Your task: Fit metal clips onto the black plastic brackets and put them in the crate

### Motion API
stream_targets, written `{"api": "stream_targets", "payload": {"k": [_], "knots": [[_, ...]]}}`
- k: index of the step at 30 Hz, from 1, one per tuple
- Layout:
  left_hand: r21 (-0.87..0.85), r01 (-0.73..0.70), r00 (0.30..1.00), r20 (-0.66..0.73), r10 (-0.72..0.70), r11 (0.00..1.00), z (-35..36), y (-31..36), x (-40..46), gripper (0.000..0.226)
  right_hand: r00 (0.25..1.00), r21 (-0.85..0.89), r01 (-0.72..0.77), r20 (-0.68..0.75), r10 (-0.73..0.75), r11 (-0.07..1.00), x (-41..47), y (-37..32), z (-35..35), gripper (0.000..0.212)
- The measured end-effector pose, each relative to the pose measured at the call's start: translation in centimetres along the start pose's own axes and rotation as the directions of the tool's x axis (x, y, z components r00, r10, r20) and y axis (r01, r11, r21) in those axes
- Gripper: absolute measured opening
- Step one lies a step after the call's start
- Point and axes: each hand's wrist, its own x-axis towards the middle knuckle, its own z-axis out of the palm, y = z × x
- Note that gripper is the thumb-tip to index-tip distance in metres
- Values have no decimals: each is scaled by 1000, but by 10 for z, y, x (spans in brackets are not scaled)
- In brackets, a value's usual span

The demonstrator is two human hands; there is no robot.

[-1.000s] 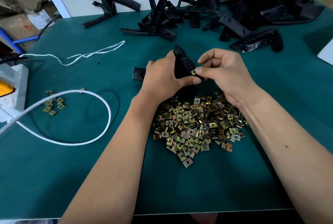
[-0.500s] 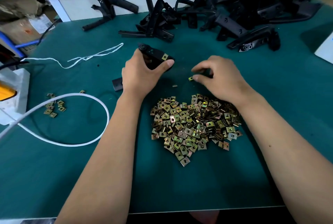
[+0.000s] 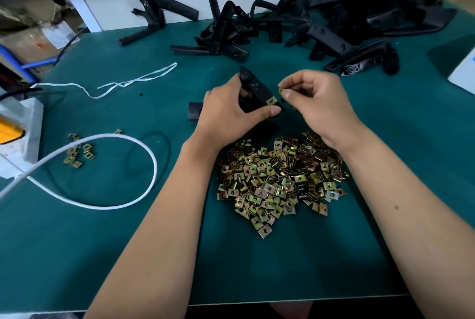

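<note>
My left hand (image 3: 228,110) grips a black plastic bracket (image 3: 254,87) above the green table, one end sticking out left of the hand. One brass-coloured clip (image 3: 272,100) sits fitted on the bracket near my left thumb. My right hand (image 3: 316,102) pinches a second metal clip (image 3: 281,91) between thumb and forefinger, just right of the bracket. A large heap of loose clips (image 3: 277,180) lies below both hands. The crate is not in view.
A pile of black brackets (image 3: 321,25) fills the table's back right. A white cord (image 3: 123,85) and a white cable loop (image 3: 144,154) lie left, with a few stray clips (image 3: 77,151). A white and yellow device (image 3: 15,133) stands at the left edge.
My left hand swung the bracket left, then brought it back to the middle. My right hand picked a clip off the table and lifted it beside the bracket.
</note>
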Motion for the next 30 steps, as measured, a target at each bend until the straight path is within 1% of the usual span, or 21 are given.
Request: {"api": "stream_targets", "payload": {"k": [3, 6, 9, 13, 15, 17, 21, 30], "knots": [[37, -41, 999, 25, 40, 998, 1, 3, 0, 67, 996, 59, -83, 42, 81, 995, 1, 3, 0, 21], [58, -67, 997, 28, 65, 996, 2, 2, 1, 70, 994, 66, -111, 8, 111, 992, 1, 4, 0, 18], [120, -106, 994, 2, 106, 987, 4, 2, 2, 66, 999, 24, -46, -11, 46, 999, 1, 0, -2, 15], [245, -154, 986, -17, 163, 957, 8, 5, 3, 66, 993, -141, 98, -56, -107, 985, -2, -9, -1, 13], [268, -192, 978, -26, 206, 944, 10, 7, 2, 68, 984, -205, 147, -66, -163, 968, -4, -12, 1, 13], [284, -219, 970, -37, 239, 933, 11, 8, 1, 69, 981, -224, 168, -59, -186, 960, -5, -15, 2, 13], [302, -235, 965, -40, 259, 924, 12, 7, 2, 70, 979, -162, 192, -37, -200, 968, -6, -16, 3, 14], [296, -202, 974, -34, 222, 933, 15, 4, 4, 72, 989, 9, 147, -21, -146, 989, -2, -9, -1, 21]]}}
